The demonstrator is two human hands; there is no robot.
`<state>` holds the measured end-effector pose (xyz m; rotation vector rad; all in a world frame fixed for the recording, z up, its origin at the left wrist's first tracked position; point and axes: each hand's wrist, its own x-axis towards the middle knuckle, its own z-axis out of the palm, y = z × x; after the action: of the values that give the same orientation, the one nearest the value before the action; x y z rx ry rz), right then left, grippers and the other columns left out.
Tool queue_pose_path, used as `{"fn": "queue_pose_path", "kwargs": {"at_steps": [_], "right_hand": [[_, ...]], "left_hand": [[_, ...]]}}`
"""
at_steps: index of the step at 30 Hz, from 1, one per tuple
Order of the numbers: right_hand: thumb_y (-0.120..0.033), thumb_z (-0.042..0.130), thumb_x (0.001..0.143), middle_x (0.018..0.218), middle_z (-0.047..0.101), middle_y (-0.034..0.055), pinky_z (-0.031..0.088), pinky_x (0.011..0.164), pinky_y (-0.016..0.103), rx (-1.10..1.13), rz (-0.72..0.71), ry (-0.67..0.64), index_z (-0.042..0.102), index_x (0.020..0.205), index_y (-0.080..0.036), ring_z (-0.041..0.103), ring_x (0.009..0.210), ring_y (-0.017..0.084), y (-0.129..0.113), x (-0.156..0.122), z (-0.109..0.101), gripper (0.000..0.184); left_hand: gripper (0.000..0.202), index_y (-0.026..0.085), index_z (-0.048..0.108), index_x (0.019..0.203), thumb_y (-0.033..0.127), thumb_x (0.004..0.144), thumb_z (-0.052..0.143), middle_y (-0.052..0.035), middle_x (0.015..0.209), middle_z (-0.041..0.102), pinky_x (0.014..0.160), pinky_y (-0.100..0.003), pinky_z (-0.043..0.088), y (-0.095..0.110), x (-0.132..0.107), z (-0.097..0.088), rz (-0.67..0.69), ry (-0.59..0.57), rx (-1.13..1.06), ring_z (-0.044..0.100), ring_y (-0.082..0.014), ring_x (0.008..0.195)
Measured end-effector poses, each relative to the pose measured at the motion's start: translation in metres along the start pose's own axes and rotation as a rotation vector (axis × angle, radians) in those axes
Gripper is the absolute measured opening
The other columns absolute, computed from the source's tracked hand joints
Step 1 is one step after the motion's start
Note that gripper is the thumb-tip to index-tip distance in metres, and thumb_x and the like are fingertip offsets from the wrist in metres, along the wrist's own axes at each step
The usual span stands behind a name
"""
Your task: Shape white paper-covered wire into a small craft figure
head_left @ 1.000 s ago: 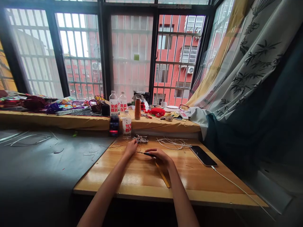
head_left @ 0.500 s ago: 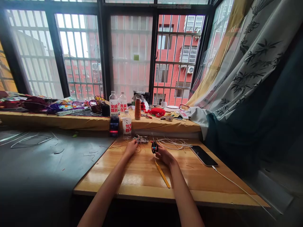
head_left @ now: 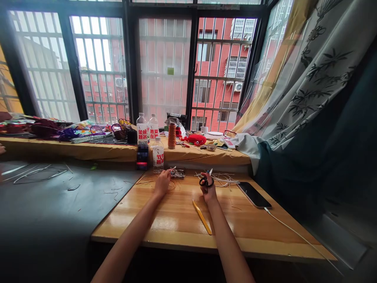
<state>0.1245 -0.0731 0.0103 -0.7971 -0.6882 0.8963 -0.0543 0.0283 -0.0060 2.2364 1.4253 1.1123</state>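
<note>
My right hand (head_left: 209, 192) has its fingers through the black handles of a pair of scissors (head_left: 206, 181), with the blades pointing up and away from me. My left hand (head_left: 162, 184) is closed in a pinch; a small pale tip shows at the fingertips, too small to name. Just beyond it lies a clear tray of small mixed parts (head_left: 180, 173). Thin orange thread (head_left: 174, 185) is looped on the wooden table beside that hand. A pair of yellow tweezers (head_left: 202, 217) lies below the right hand, near the forearm.
White cords (head_left: 224, 179) lie behind the right hand, and a charging tablet (head_left: 253, 194) is at right. A water bottle (head_left: 158, 156) and a phone (head_left: 142, 158) stand at the back. An orange thread spool (head_left: 171, 136) stands on the ledge. Another person's hand (head_left: 1, 149) shows at the left edge.
My right hand has moved right with the scissors and turned them, blades now tilted rightward. My left hand has lifted slightly, a pale tip now showing. Another person's hand has appeared at far left.
</note>
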Motion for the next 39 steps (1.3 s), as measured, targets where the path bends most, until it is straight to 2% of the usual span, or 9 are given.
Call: {"fn": "queue_pose_path", "kwargs": {"at_steps": [3,5,9,12,16,20,23,30,39], "right_hand": [[-0.050,0.056,0.060,0.052,0.043,-0.0061,0.009,0.031,0.017,-0.027,-0.002,0.025,0.053,0.084,-0.017,0.017,0.032,0.000,0.004,0.004,-0.002,0.040],[-0.044,0.060,0.058,0.056,0.046,-0.0064,0.008,0.031,0.017,-0.049,-0.010,0.015,0.051,0.089,-0.018,0.017,0.032,0.000,0.007,0.005,-0.001,0.041],[-0.033,0.064,0.053,0.057,0.049,-0.0068,0.012,0.032,0.016,-0.113,0.012,-0.087,0.051,0.093,-0.020,0.024,0.033,0.000,0.007,0.002,0.008,0.044],[-0.038,0.061,0.057,0.054,0.050,-0.0051,0.013,0.032,0.016,-0.163,0.040,-0.207,0.055,0.088,-0.016,0.026,0.034,0.001,0.005,-0.005,0.019,0.038],[-0.046,0.056,0.061,0.050,0.048,-0.0047,0.013,0.032,0.017,-0.253,0.053,-0.353,0.058,0.083,-0.014,0.024,0.032,0.002,0.008,-0.014,0.036,0.039],[-0.049,0.054,0.060,0.044,0.046,-0.0053,0.022,0.034,0.018,-0.468,0.031,-0.482,0.058,0.078,-0.015,0.033,0.033,0.004,0.021,-0.018,0.044,0.039],[-0.046,0.057,0.060,0.042,0.045,-0.0060,0.027,0.036,0.018,-0.518,0.009,-0.471,0.058,0.075,-0.015,0.038,0.035,0.006,0.027,-0.018,0.044,0.034],[-0.046,0.057,0.062,0.043,0.044,-0.0060,0.030,0.038,0.019,-0.596,-0.050,-0.356,0.056,0.069,-0.016,0.040,0.038,0.007,0.024,-0.018,0.038,0.030],[-0.046,0.059,0.060,0.039,0.042,-0.0059,0.029,0.037,0.018,-0.658,-0.065,-0.321,0.058,0.066,-0.015,0.038,0.036,0.006,0.022,-0.019,0.037,0.031]], "left_hand": [[0.031,0.025,0.045,0.113,0.023,0.083,0.036,-0.0050,0.100,0.055,0.066,-0.022,0.036,0.008,-0.007,-0.005,0.053,0.046,0.035,0.054,-0.0156,0.084],[0.032,0.023,0.043,0.114,0.020,0.083,0.038,-0.0054,0.098,0.057,0.064,-0.021,0.036,0.011,-0.009,-0.007,0.093,0.059,0.031,0.056,-0.0155,0.081],[0.020,0.018,0.049,0.099,0.022,0.083,0.038,-0.0050,0.086,0.061,0.062,-0.022,0.037,0.014,-0.007,-0.011,0.055,0.097,-0.020,0.057,-0.0156,0.075],[0.015,0.018,0.053,0.088,0.022,0.082,0.039,-0.0027,0.075,0.063,0.061,-0.021,0.037,0.015,-0.003,-0.015,0.002,0.106,-0.119,0.058,-0.0143,0.070],[0.012,0.016,0.051,0.084,0.022,0.078,0.041,-0.0020,0.069,0.063,0.058,-0.021,0.038,0.022,-0.002,-0.017,-0.038,0.130,-0.327,0.058,-0.0136,0.065],[0.016,0.017,0.049,0.082,0.030,0.076,0.042,-0.0024,0.070,0.063,0.049,-0.021,0.038,0.036,-0.011,-0.012,-0.011,0.086,-0.515,0.057,-0.0129,0.058],[0.016,0.017,0.049,0.077,0.031,0.075,0.042,-0.0017,0.071,0.061,0.047,-0.019,0.038,0.043,-0.018,-0.005,0.045,0.038,-0.577,0.056,-0.0122,0.058],[0.010,0.017,0.050,0.070,0.025,0.072,0.045,-0.0007,0.069,0.059,0.063,-0.022,0.042,0.041,-0.021,0.011,0.118,0.042,-0.581,0.056,-0.0130,0.067],[0.007,0.017,0.048,0.066,0.020,0.069,0.043,0.0001,0.066,0.057,0.060,-0.022,0.039,0.049,-0.028,0.005,0.122,0.020,-0.622,0.053,-0.0125,0.063]]}}
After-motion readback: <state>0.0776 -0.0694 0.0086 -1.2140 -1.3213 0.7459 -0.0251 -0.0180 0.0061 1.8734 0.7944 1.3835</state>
